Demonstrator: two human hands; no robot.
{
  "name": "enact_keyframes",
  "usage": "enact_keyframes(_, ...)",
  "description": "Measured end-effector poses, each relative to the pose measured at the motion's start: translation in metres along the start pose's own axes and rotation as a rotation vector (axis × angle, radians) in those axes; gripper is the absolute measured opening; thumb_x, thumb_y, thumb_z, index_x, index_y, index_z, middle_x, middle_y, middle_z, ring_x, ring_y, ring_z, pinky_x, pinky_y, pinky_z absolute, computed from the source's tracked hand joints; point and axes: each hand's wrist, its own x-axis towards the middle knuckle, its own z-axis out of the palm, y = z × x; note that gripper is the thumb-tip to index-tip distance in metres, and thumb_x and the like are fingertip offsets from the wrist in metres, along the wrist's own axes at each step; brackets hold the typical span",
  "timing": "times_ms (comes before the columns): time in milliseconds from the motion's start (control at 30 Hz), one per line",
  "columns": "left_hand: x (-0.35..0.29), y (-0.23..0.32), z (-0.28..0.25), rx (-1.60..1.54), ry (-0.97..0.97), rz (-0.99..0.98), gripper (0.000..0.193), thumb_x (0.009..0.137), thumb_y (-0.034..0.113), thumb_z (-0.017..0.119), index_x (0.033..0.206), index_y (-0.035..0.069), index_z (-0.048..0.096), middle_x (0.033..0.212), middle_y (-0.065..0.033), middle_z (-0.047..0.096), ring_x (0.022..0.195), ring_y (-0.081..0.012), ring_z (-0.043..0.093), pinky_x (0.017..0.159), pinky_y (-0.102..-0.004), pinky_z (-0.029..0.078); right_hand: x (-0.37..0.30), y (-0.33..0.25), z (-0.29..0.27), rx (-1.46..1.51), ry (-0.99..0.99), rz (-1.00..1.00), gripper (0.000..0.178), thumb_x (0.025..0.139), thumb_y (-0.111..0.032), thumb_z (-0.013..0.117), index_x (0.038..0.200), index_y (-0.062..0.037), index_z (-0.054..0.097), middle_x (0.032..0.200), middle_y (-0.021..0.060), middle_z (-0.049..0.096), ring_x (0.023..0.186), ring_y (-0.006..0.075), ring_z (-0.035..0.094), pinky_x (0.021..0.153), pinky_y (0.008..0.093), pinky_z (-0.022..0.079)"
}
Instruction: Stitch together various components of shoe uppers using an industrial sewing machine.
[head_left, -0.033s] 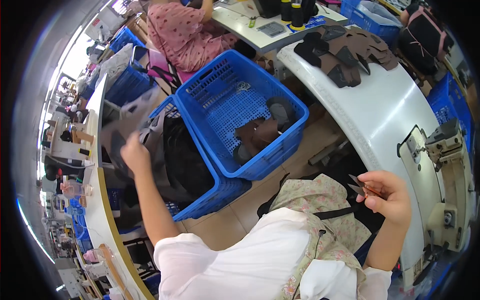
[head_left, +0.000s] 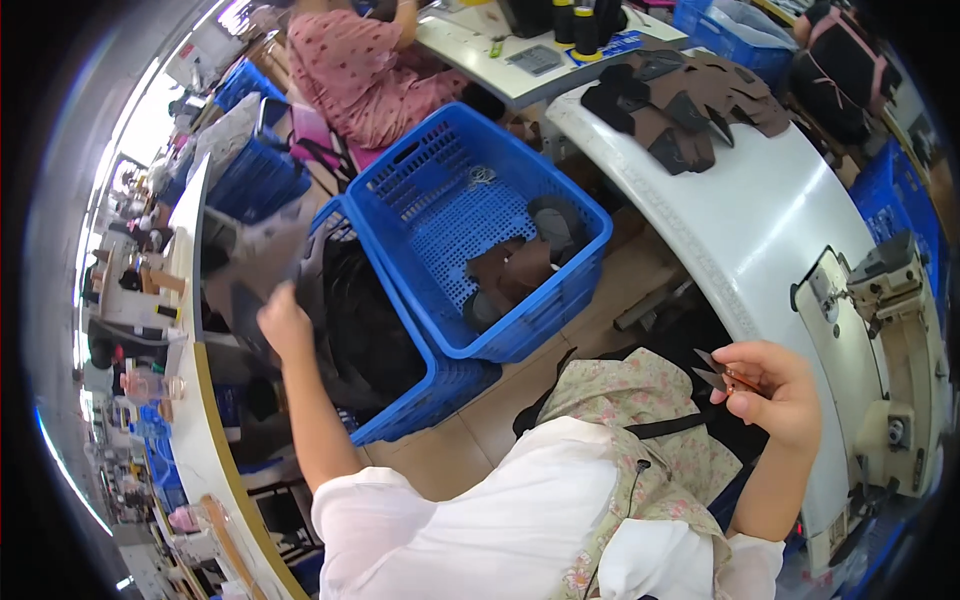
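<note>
My left hand (head_left: pixel 286 322) reaches out over the left blue crate, its fingers closed on brown cut pieces (head_left: pixel 262 258) that are smeared by motion. Below it, the left crate (head_left: pixel 432 372) holds a heap of black and dark material (head_left: pixel 365 320). On the right, in front of the sewing machine, my right hand (head_left: pixel 775 390) is wrapped round small thread snips (head_left: pixel 722 371) with orange handles; their two blades stand apart, pointing left.
Another blue crate (head_left: pixel 590 252) carries several brown and dark pieces (head_left: pixel 515 265). More brown pieces (head_left: pixel 690 105) lie on the white table (head_left: pixel 745 230) beside a sewing machine (head_left: pixel 885 330). A person in pink (head_left: pixel 365 75) sits beyond the crates. A yellow-edged table (head_left: pixel 222 450) runs along the left.
My left hand has shifted a little right and down, and the brown pieces with it have swung. My right hand and the snips keep their place.
</note>
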Motion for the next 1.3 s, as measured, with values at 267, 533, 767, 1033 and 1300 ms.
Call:
enact_keyframes(267, 0.003, 0.073, -0.012, 0.101, -0.454, -0.386, 0.040, 0.084, 0.021, 0.054, 0.121, 0.010, 0.066, 0.111, -0.0177, 0.064, 0.109, -0.0370, 0.060, 0.086, -0.0528, 0.052, -0.011, 0.026, -0.029, 0.018, 0.113, 0.115, 0.039, 0.085, -0.003, 0.072, 0.123, -0.0001, 0.062, 0.091, 0.0033, 0.066, 0.084, 0.0086, 0.061, 0.075, 0.0227, 0.048)
enact_keyframes(533, 0.214, 0.379, -0.017, -0.848, -0.162, 0.443, 0.036, 0.082, 0.016, 0.066, 0.117, 0.004, 0.065, 0.125, -0.0177, 0.062, 0.117, -0.0363, 0.057, 0.100, -0.0415, 0.045, -0.022, 0.042, -0.040, 0.143, 0.134, 0.003, 0.038, 0.089, -0.007, 0.070, 0.125, -0.0021, 0.060, 0.096, 0.0020, 0.066, 0.088, 0.0060, 0.059, 0.080, 0.0206, 0.047)
enact_keyframes(767, 0.282, 0.550, -0.029, -0.656, 0.039, 0.871, 0.082, 0.068, 0.005, 0.067, 0.145, 0.012, 0.040, 0.148, -0.0144, 0.043, 0.139, -0.0313, 0.038, 0.111, -0.0458, 0.035, -0.067, 0.062, -0.053, 0.197, 0.375, 0.053, 0.038, 0.087, -0.003, 0.072, 0.123, -0.0021, 0.062, 0.091, 0.0002, 0.065, 0.087, 0.0060, 0.060, 0.077, 0.0201, 0.047)
enact_keyframes(1033, 0.368, 0.600, -0.014, -1.318, 0.043, 0.422, 0.022, 0.093, 0.009, 0.052, 0.111, 0.003, 0.063, 0.103, -0.0171, 0.067, 0.100, -0.0334, 0.064, 0.088, -0.0403, 0.048, -0.105, 0.080, -0.054, 0.298, 0.581, 0.060, 0.039, 0.087, -0.004, 0.072, 0.124, -0.0017, 0.061, 0.094, 0.0013, 0.066, 0.088, 0.0063, 0.060, 0.079, 0.0220, 0.048)
enact_keyframes(1300, 0.472, 0.580, -0.090, -1.066, 0.685, 0.292, 0.029, 0.094, 0.019, 0.055, 0.114, 0.002, 0.066, 0.117, -0.0197, 0.065, 0.104, -0.0320, 0.062, 0.092, -0.0378, 0.046, -0.116, 0.091, -0.055, 0.304, 0.614, -0.019, 0.042, 0.088, -0.003, 0.069, 0.128, -0.0020, 0.056, 0.099, 0.0053, 0.067, 0.094, 0.0096, 0.061, 0.087, 0.0256, 0.049)
